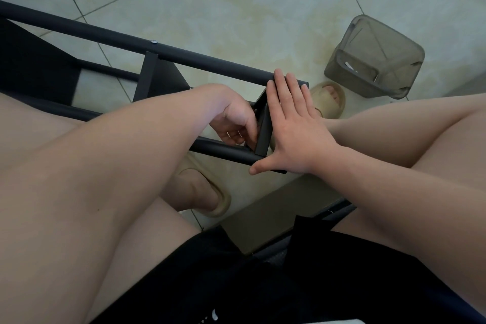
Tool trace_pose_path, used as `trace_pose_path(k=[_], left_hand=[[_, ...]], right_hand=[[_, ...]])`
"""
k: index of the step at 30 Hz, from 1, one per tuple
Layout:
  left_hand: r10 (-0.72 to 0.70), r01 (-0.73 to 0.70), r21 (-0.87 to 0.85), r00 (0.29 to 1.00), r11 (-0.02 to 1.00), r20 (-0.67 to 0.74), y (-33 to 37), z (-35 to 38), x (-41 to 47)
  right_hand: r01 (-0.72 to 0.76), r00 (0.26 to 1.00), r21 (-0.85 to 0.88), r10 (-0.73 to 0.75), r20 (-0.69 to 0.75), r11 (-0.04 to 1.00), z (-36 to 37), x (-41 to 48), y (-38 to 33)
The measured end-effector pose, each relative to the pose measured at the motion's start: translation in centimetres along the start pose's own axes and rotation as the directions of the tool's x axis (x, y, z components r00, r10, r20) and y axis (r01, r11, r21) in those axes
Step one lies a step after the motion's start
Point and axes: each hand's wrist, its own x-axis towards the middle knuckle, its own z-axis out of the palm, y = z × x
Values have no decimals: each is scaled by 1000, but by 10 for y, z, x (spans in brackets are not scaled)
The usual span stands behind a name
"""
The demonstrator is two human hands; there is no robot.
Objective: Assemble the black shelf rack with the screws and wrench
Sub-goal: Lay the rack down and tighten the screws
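The black shelf rack (184,56) lies on its side across the tiled floor, its round tubes running from upper left to centre. A silver screw head (153,41) shows on the far tube. My right hand (292,129) lies flat with fingers spread against the rack's end shelf panel (263,129), thumb under the near tube. My left hand (235,119) reaches inside the frame beside that panel, fingers curled and pinched at its inner face; what they hold is hidden. No wrench is visible.
A translucent grey plastic container (373,58) lies tipped on the floor at the upper right. My feet in beige slippers (328,98) rest under and beside the rack. My bare knees frame the view left and right.
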Motion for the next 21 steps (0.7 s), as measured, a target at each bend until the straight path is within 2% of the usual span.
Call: trace_pose_path(k=[3,7,21], left_hand=[[-23,23,-1,1000,1000,-18,-1,2,1],[-37,36,43,999,998,29,1,4,1],[8,-9,18,999,1000,50,3,4,-1]], right_hand=[[-2,1000,-2,2,-2,1000,0,0,0],[-4,1000,2,4,-5,1000,0,0,-1],[-2,1000,4,2,-5,1000,-1,0,-1]])
